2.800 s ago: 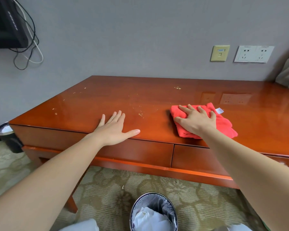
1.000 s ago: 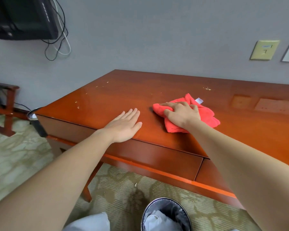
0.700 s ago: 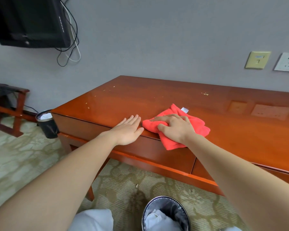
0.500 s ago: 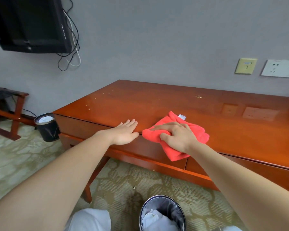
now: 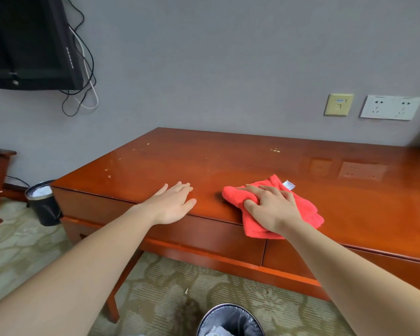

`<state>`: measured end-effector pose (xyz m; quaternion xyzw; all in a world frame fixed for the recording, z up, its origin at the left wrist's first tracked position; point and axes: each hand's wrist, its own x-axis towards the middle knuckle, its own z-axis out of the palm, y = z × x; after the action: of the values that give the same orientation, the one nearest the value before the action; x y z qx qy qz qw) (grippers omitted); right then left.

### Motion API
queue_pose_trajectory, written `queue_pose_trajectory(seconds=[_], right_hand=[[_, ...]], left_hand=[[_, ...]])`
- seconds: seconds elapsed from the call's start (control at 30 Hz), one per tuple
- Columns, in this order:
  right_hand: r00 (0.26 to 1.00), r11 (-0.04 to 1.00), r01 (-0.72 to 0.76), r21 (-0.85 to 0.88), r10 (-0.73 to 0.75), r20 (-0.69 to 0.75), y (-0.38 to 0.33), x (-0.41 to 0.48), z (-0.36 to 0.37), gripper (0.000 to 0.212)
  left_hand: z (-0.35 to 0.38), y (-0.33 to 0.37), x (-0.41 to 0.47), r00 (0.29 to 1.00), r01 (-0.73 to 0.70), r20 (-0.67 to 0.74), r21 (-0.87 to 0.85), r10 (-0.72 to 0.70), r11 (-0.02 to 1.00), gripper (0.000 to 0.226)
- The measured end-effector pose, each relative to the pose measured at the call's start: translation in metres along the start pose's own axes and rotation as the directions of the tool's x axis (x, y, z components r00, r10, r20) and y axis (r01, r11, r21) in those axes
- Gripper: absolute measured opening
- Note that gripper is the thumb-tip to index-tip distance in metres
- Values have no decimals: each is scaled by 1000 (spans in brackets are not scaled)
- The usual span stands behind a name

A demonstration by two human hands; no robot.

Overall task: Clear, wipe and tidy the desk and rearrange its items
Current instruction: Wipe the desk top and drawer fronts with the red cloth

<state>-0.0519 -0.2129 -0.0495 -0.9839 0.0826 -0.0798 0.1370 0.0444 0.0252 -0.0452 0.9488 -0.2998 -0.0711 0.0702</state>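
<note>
The glossy red-brown desk [image 5: 252,166] fills the middle of the view. My right hand [image 5: 274,207] lies on a red cloth [image 5: 306,209] at the desk's front edge. Its fingers spread over the cloth, and thumb and index finger pinch a bunched fold. Part of the cloth hangs over the edge onto the drawer front. My left hand [image 5: 172,204] rests flat on the front edge a little to the left, fingers straight, holding nothing. Small pale crumbs [image 5: 275,150] lie near the back of the desk and more crumbs [image 5: 108,172] near its left end.
A lined waste bin [image 5: 229,321] with white paper stands on the carpet below me. Another bin [image 5: 43,204] stands by the desk's left end. A black screen [image 5: 27,42] with dangling cables hangs on the wall. Wall sockets [image 5: 389,107] sit above the desk's right part.
My right hand has dragged the cloth left and toward the front edge, where it now overhangs. The crumbs that lay between my hands are gone. My left hand stayed on the edge.
</note>
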Motion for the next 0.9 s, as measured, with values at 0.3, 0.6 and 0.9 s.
queue_pose_trajectory(seconds=[0.3, 0.6, 0.9], right_hand=[[966, 970, -241, -7, 239, -101, 59, 49, -9, 48], [912, 922, -388, -9, 383, -144, 134, 141, -17, 48], [781, 804, -595, 18, 583, -222, 206, 230, -25, 48]], left_hand=[[-3, 55, 117, 991, -136, 7, -13, 136, 991, 69], [-9, 75, 251, 977, -212, 18, -5, 212, 977, 70], [-20, 82, 360, 977, -213, 11, 19, 213, 977, 73]])
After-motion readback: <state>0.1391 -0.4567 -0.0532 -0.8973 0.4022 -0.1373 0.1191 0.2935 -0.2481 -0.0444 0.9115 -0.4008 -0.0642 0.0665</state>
